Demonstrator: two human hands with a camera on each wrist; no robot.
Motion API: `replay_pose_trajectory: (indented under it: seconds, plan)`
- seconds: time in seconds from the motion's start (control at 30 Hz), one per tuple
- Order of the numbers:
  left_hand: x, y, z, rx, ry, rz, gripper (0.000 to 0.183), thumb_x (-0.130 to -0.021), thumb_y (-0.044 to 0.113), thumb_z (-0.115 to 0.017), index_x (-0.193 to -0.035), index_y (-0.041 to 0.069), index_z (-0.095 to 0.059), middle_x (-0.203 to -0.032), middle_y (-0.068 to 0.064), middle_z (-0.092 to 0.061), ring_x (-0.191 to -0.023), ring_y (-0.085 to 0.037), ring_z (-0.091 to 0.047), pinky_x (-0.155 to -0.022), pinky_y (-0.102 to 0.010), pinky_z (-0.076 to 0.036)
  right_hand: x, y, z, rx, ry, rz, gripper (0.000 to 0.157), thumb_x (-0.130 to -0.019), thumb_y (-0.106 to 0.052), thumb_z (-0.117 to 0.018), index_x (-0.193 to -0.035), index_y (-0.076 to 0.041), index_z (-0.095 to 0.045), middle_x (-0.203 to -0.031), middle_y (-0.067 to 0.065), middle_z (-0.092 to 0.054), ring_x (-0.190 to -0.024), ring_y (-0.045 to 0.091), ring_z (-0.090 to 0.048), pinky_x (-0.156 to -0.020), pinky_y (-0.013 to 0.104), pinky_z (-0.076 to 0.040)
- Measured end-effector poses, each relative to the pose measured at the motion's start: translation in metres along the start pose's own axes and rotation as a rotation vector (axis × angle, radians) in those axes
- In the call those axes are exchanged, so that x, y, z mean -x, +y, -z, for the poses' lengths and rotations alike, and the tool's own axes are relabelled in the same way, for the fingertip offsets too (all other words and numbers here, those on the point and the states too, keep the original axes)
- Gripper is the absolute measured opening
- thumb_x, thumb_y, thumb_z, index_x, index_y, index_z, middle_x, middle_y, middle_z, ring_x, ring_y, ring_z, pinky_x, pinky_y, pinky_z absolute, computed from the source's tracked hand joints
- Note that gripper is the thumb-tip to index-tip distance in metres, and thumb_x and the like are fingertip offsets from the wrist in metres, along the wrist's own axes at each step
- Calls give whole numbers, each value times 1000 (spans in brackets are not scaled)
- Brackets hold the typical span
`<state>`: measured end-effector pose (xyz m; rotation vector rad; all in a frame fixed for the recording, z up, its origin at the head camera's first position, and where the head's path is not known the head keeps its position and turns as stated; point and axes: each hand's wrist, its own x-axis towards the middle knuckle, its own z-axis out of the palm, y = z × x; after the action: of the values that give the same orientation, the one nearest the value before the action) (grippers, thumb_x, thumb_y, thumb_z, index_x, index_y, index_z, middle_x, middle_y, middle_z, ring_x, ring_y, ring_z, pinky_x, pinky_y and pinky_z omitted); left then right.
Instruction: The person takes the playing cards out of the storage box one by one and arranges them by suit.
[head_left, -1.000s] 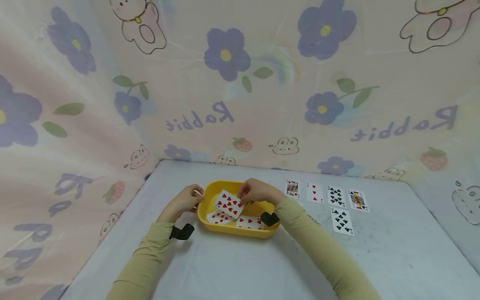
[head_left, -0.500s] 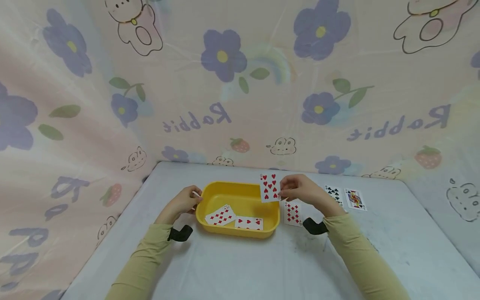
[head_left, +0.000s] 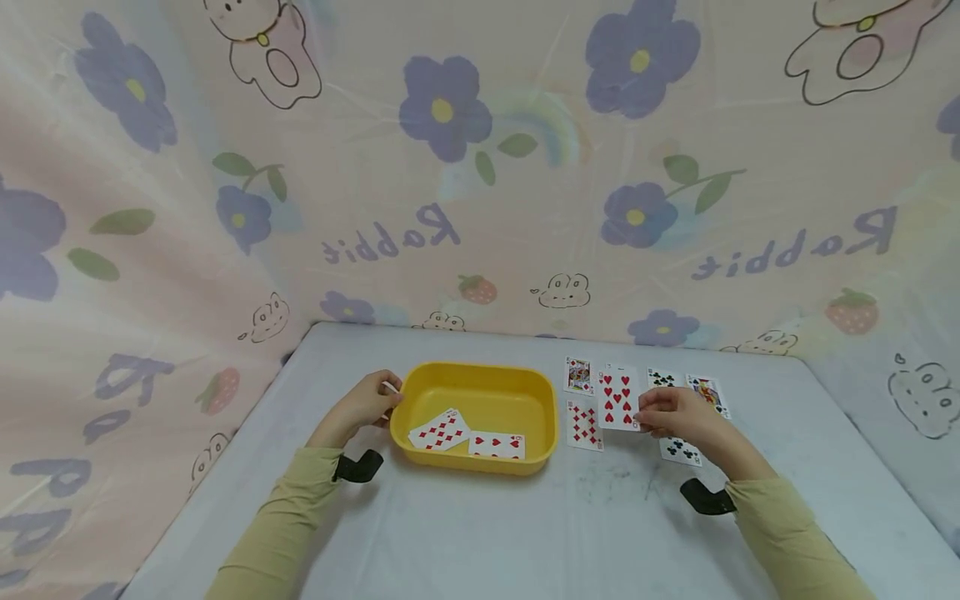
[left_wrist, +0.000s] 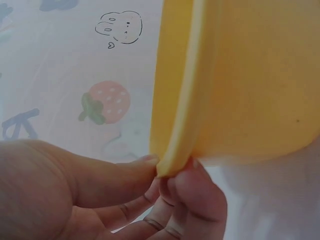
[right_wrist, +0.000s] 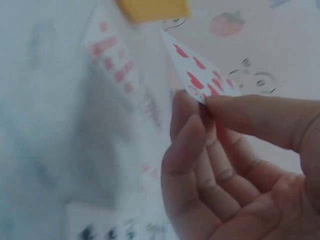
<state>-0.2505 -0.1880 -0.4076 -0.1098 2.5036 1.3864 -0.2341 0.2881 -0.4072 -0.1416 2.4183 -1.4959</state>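
In the head view my left hand point(head_left: 365, 402) is at the left end of a yellow plastic tray point(head_left: 480, 375). Thumb and fingers pinch the tray's rim point(left_wrist: 187, 100) in the left wrist view. My right hand point(head_left: 686, 421) pinches a hearts playing card point(head_left: 618, 398) by its lower right corner, face showing, above the right part of the table. That card covers most of another card lying behind it. In the right wrist view the held card tilts between thumb and fingers. Inside the tray lie overlapping diamonds cards point(head_left: 438, 432) and a hearts card point(head_left: 497, 445).
Right of the tray, a diamonds face card point(head_left: 578, 376) lies above a diamonds number card point(head_left: 584, 424). Farther right are a clubs card point(head_left: 663, 378), another clubs card point(head_left: 681, 452) partly under my hand, and a face card point(head_left: 707, 392). A patterned curtain point(head_left: 480, 242) stands behind the table.
My right hand has lifted the hearts card out of the tray and carried it rightward over the laid-out cards. The left hand keeps its grip on the rim.
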Motion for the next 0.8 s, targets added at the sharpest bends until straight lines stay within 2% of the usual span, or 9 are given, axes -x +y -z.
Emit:
replay_pose_trajectory:
  seconds: [0.23,0.4,0.63,0.8]
  plan:
    - [-1,0,0,5,-3,0,16,-99,7,-51,-113,0,-48,-99,-19,-58,-75,-25,-58,-65,-37,-55,7,27,5,-27,-1,-125,28,-91,-12,-64,-107,9,-54,-82,11,-68,-73,21,-66,-67,32,-55]
    - [1,1,0,6,-1,-3,17,-99,6,-51,-113,-1,-48,-99,-20,-57,-76,-26,-58,-64,-37,-55,8,36,6,-10,-3,-157,27,-91,-11,-63,-107,11,-57,-77,10,-68,-68,18,-67,-60,28,-54]
    - [1,1,0,0,0,-4,18,-99,6,-51,-115,-1,-48,-99,-20,-57,-77,-28,-59,-63,-35,-55,7,43,2,9,9,-200,25,-90,-8,-64,-106,11,-59,-75,9,-67,-65,18,-66,-59,30,-55]
    - [1,0,-1,3,4,1,17,-99,6,-51,-114,-1,-48,-98,-19,-57,-75,-26,-59,-61,-33,-54,7,47,1,29,17,-194,26,-88,-7,-67,-105,12,-60,-74,9,-67,-63,18,-66,-57,30,-55]
